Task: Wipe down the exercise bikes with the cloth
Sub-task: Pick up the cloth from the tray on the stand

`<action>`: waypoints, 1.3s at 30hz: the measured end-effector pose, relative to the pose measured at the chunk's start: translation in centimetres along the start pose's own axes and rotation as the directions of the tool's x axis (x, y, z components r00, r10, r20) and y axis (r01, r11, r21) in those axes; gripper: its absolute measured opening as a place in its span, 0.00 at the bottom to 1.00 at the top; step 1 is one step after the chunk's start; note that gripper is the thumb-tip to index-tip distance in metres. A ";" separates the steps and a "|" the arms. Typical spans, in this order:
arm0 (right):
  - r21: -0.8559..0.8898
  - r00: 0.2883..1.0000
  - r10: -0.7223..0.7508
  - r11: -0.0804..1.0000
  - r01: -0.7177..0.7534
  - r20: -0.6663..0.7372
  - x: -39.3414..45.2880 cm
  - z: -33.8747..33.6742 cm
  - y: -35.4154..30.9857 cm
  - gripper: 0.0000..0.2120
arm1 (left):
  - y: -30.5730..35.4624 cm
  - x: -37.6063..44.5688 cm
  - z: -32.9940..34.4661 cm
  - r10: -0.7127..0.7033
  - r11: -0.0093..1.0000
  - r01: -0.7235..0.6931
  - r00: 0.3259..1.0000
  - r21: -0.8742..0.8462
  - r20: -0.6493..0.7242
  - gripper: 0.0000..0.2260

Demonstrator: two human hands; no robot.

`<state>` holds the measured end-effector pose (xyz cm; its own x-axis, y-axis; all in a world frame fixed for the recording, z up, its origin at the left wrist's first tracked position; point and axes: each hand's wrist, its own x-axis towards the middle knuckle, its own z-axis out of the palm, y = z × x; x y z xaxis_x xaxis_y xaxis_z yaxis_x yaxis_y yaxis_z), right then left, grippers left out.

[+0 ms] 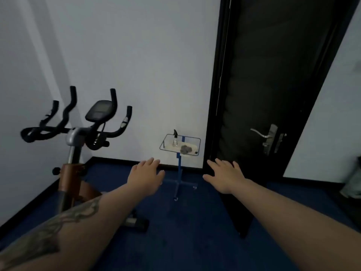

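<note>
An exercise bike (75,137) with black handlebars, a dark console and a brown frame stands in the left corner. A crumpled grey cloth (186,149) lies on the tray of a small blue stand (179,167) against the far wall, beside a clear spray bottle (175,138) with a black nozzle. My left hand (145,178) and my right hand (224,176) reach forward, palms down and fingers spread, both empty. The hands are below and in front of the tray, apart from it.
A black door (263,94) with a metal handle (262,134) stands ajar on the right. The floor (185,241) is dark blue carpet, and white walls meet in the corner behind the bike. A pale object (353,184) sits at the far right edge.
</note>
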<state>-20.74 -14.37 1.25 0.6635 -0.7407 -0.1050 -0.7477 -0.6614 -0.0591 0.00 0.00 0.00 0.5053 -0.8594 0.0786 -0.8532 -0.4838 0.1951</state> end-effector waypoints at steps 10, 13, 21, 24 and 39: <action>0.018 0.982 0.025 0.999 -0.029 0.189 14.3 6.6 7.9 0.32 | 3.0 15.1 10.3 -0.055 0.997 0.062 0.987 -0.046 0.152 0.26; 0.000 0.968 0.015 1.000 -0.015 0.250 19.1 7.3 10.4 0.32 | 3.8 19.0 13.1 -0.095 0.991 0.111 0.974 -0.071 0.204 0.26; 0.027 0.940 -0.075 0.997 0.070 0.332 33.7 9.3 10.1 0.32 | 1.5 29.5 18.0 -0.195 0.972 0.227 0.925 -0.062 0.325 0.26; 0.028 0.929 -0.110 0.994 0.107 0.353 39.8 10.4 8.8 0.32 | -1.0 35.0 19.7 -0.217 0.967 0.249 0.916 -0.053 0.337 0.26; 0.147 0.917 -0.023 0.988 -0.039 0.398 65.6 15.0 10.1 0.24 | -6.1 59.7 27.1 -0.189 0.964 0.249 0.890 -0.094 0.414 0.25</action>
<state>14.89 -67.86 -21.09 0.6154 -0.6175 -0.4898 -0.7687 -0.6076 -0.1998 31.83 -52.82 -22.99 0.5577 -0.7420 -0.3720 -0.6847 -0.6646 0.2992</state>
